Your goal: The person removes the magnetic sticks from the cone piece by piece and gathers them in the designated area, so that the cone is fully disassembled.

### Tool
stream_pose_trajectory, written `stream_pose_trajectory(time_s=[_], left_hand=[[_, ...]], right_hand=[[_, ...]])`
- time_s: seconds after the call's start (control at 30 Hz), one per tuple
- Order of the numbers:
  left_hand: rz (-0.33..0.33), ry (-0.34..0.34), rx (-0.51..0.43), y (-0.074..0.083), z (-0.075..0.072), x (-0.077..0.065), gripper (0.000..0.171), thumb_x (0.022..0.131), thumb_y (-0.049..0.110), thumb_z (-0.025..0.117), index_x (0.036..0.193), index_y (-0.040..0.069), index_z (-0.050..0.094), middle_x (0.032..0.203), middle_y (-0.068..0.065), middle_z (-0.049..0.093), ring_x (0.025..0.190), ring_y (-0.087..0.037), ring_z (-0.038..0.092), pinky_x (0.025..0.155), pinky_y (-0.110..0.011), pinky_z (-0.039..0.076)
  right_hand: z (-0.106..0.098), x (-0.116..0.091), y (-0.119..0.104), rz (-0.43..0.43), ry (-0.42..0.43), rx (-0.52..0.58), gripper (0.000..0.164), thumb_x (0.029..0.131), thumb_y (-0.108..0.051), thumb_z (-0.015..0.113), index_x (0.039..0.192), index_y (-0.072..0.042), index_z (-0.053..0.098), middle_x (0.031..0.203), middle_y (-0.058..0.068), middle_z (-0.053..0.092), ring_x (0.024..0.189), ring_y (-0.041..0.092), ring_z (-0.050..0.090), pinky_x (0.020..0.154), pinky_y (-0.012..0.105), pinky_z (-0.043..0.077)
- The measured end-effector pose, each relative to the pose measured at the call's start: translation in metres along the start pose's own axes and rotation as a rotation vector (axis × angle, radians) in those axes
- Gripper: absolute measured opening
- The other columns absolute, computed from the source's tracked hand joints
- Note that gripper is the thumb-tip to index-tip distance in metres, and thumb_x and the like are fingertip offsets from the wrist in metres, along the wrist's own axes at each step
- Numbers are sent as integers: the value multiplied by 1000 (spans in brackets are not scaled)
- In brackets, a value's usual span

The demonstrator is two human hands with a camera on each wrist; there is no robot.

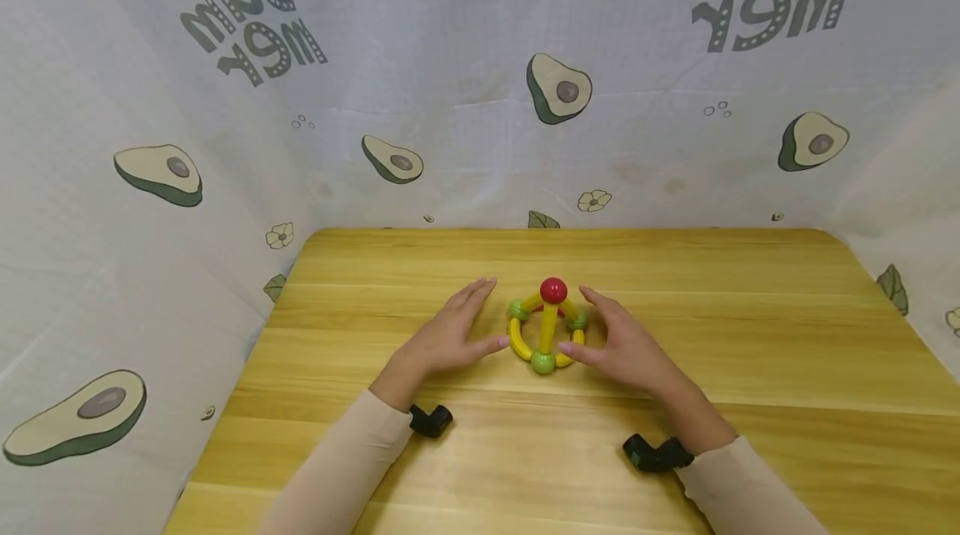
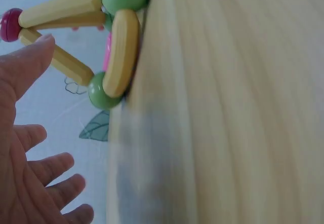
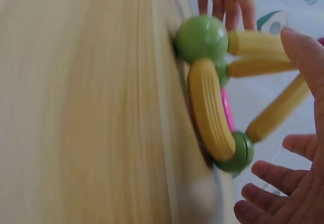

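A small pyramid of toy rods and balls stands on the table. Its peak is a red ball (image 1: 553, 291), from which straight yellow rods (image 1: 549, 328) slope down to green balls (image 1: 543, 362). Curved yellow rods (image 3: 210, 112) join those balls at the base, with a pink-red curved rod (image 3: 227, 110) on the far side. To its left, my left hand (image 1: 450, 337) is held with fingers extended and thumb toward the base. My right hand (image 1: 628, 347) mirrors it on the right, thumb near the front green ball. Both hands hold nothing; gaps show between fingers and pyramid.
The wooden table (image 1: 750, 335) reaches back to a pale curtain (image 1: 465, 35) printed with avocados and lettering, which also hangs along both sides. Black wrist-worn pieces (image 1: 431, 421) stick out beside each sleeve.
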State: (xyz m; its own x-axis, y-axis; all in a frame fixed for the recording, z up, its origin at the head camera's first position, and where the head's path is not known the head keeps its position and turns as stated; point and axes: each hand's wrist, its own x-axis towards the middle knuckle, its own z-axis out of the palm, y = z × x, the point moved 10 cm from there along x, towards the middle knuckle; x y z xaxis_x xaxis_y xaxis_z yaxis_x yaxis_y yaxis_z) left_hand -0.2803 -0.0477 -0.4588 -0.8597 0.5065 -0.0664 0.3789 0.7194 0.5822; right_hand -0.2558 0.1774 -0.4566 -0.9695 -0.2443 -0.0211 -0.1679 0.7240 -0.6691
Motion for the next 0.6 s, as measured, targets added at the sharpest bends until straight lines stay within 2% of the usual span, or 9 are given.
stream_pose_trajectory(time_s=[0.17,0.37,0.6], left_hand=[[23,-9,-114,14,9,8,84,99,55,59,165,25,17,170,-4,25,156,-28,27,124,-51,28],[77,31,-136,25,16,12,65,105,40,55,162,22,30,163,-7,39,152,-26,37,123,-47,32],[97,68,-170,30,17,10,51,106,32,54,153,16,46,152,-6,50,142,-25,49,119,-46,38]], right_hand=[[13,3,-8,-16,19,75,110,82,-55,81,162,-7,22,163,26,31,147,51,34,114,69,32],[21,6,-16,-59,67,128,109,79,-45,87,160,-4,26,159,26,37,145,48,38,114,69,33],[30,3,-15,-86,101,137,109,79,-39,88,161,-7,23,157,25,35,142,47,38,111,71,35]])
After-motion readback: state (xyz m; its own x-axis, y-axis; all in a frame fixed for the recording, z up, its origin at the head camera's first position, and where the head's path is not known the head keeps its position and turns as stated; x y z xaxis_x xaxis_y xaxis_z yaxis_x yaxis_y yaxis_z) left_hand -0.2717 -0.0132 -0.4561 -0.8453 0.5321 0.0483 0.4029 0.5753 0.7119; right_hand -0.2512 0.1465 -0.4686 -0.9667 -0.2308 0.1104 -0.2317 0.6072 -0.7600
